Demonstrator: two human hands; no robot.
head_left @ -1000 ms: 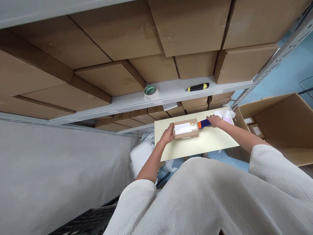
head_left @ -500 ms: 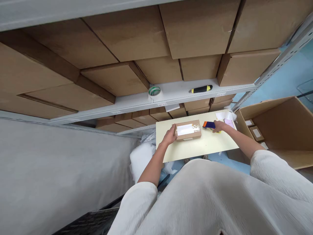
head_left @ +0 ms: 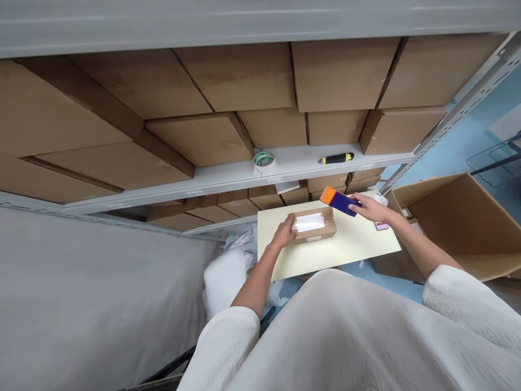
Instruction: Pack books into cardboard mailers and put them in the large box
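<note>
A small brown cardboard box (head_left: 329, 229) lies on a pale yellow board (head_left: 280, 260), a white label under shiny clear tape on its top. My left hand (head_left: 284, 232) grips the left end of this box, thumb and fingers round its edge. Just above the box's right end, my right hand (head_left: 363, 207) holds a flat dark blue box (head_left: 344, 203) with an orange end, tilted with the orange end to the upper left. Its contents cannot be seen. A phone (head_left: 381, 225) with a pink screen lies on the board below my right wrist.
Brown cartons (head_left: 252, 76) fill the grey shelf (head_left: 297, 157) ahead. On its edge sit a tape roll (head_left: 264, 161) and a yellow-black utility knife (head_left: 337, 158). A large open carton (head_left: 468, 217) stands right of the board; white plastic bags (head_left: 226, 277) lie to the left.
My right hand has lifted the blue and orange box from low over the board's right side, up and left to the small cardboard box. My left hand keeps its grip.
</note>
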